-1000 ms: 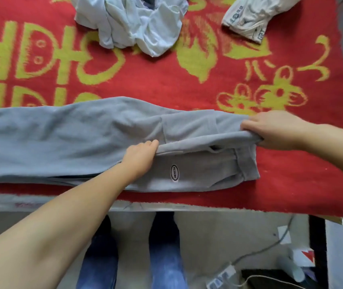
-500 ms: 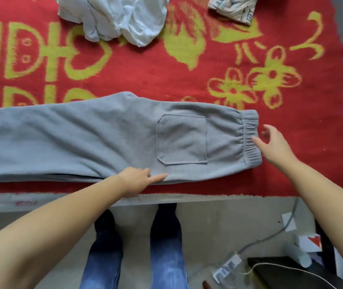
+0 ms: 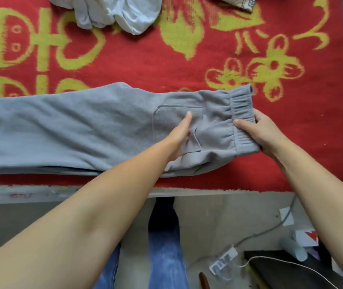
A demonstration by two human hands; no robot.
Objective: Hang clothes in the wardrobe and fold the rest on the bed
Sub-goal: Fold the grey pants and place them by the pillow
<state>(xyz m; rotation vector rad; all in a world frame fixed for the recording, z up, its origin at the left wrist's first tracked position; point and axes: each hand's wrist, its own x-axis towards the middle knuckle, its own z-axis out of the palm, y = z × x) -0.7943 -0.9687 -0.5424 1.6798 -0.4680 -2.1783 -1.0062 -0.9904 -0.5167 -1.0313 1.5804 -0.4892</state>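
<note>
Lying flat along the near edge of the bed [image 3: 187, 189], 1 pair of grey sweatpants [image 3: 78, 130] stretches from the left edge of view to its elastic waistband [image 3: 242, 105] on the right, back pocket [image 3: 166, 117] facing up. The right hand [image 3: 264, 132] grips the waistband, thumb on top and fingers curled round the elastic. The left hand [image 3: 180, 134] rests on the pocket with straight fingers [image 3: 187, 116] pressing the cloth, holding nothing. A red blanket [image 3: 145, 65] with yellow patterns covers the bed. At its far side lie 2 more garments: 1 crumpled pale blue one [image 3: 116, 11] and 1 whitish one [image 3: 243, 3] cut off by the top edge. No container shows among the clothes. Below the bed edge, 2 legs in blue jeans [image 3: 162, 255] stand on the floor, with 1 white power strip [image 3: 222, 263] and its cables to the right
</note>
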